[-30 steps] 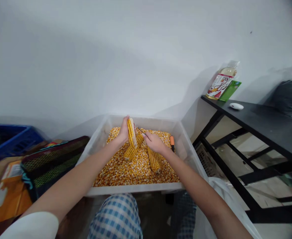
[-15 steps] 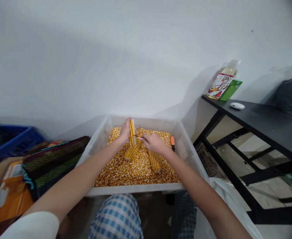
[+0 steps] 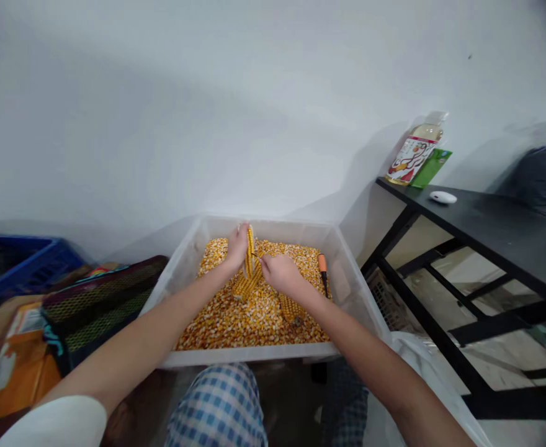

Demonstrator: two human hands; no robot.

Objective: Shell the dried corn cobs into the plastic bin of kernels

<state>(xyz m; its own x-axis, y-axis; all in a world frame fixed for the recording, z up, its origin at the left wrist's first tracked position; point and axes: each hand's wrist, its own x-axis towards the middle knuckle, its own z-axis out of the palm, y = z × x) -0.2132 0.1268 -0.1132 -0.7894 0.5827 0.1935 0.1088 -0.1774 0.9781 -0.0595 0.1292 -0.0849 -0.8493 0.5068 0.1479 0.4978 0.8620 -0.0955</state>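
A left hand (image 3: 236, 246) clamps its fingers (image 3: 241, 232) around a corn cob (image 3: 249, 251) above a clear plastic tub (image 3: 254, 356) of loose kernels (image 3: 254, 326), the cob's long axis nearly upright, tip pointing up. The right hand (image 3: 285, 277) pinches a thin pick (image 3: 255, 254) just beside it. The cob looks stiff, fairly light and knobbly, so it may slip; its middle offers the surest hold. Two more cobs (image 3: 246, 287) lie in the kernels.
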